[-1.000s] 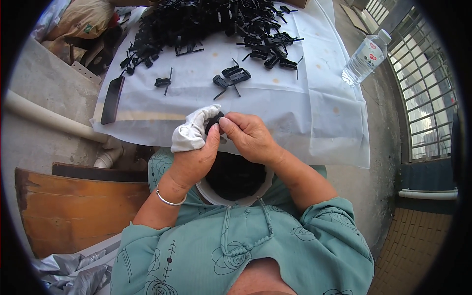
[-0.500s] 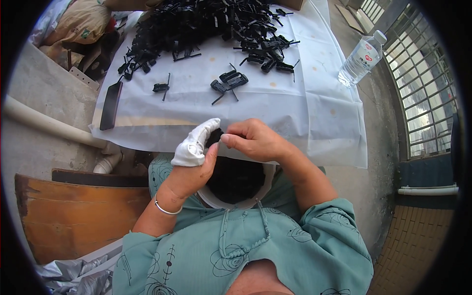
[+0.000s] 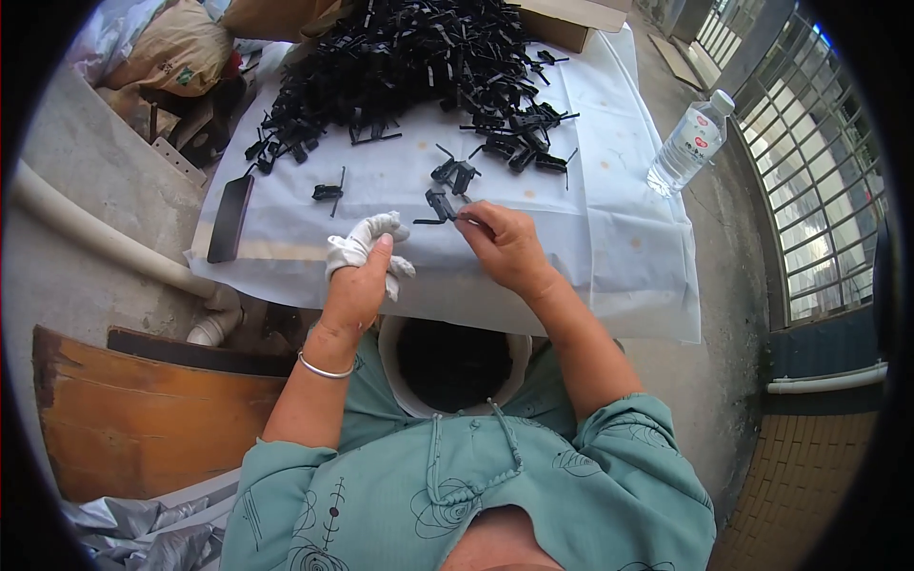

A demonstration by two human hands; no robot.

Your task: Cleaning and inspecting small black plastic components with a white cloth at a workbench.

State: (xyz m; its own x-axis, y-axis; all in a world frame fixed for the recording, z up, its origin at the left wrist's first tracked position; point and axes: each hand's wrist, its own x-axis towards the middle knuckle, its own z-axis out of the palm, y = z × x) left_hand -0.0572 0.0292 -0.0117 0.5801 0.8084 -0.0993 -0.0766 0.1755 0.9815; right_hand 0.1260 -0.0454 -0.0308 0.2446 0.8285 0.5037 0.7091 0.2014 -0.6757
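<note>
My right hand (image 3: 507, 249) pinches a small black plastic part (image 3: 439, 205) with a thin arm, just above the sheet-covered table. Touching or right beside it, another black part (image 3: 455, 174) lies on the sheet; I cannot tell which. My left hand (image 3: 365, 255) is to the left, its fingers in a white glove and its thumb bare. Those fingers are apart, and nothing shows between them. Below both hands, between my knees, stands a white bucket (image 3: 387, 373) with black contents. One lone black part (image 3: 328, 192) rests farther left.
A large heap of black plastic parts (image 3: 381, 76) covers the table's far side. A dark phone (image 3: 229, 219) lies at the left edge, and a clear water bottle (image 3: 687, 147) stands at the right. Cardboard boxes (image 3: 557, 29) are behind. A wooden board (image 3: 162, 409) leans at lower left.
My right hand has moved up from over the bucket to the loose parts and gripped one. My left hand has opened, and the black thing between the hands is gone from view.
</note>
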